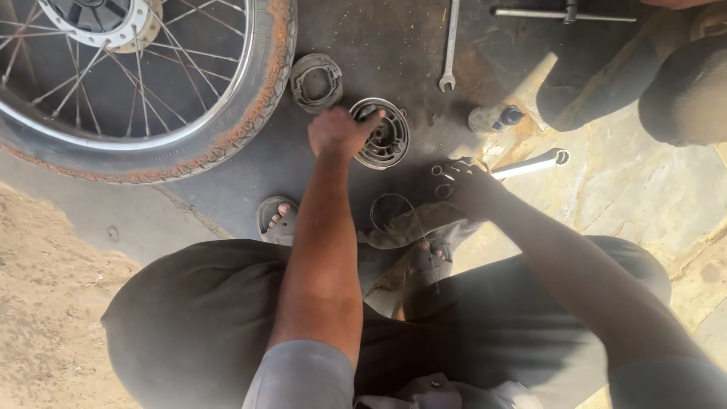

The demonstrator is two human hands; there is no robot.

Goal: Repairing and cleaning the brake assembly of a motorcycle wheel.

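While the person squatted on the dark, oily floor (227, 204), a spoked motorcycle wheel (136, 91) with a rust-stained tyre was seen lying flat at top left. Just right of the tyre, a pair of brake shoes (316, 82) was laid on the floor. The left hand (341, 132) was curled with fingers bent over the rim of a round metal brake drum plate (385, 136), gripped at its left edge; the plate sat on the floor near the brake shoes. A thin wire loop (394, 213) was seen below it, beside a dirty rag (409, 227). An open-ended spanner (450, 45) lay above. The right hand (471, 185) was closed around the handle end of a silver socket wrench (530, 163), pointed right. A small capped bottle (494, 118) was lying nearby. A T-handle wrench (564, 14) was left at top right.
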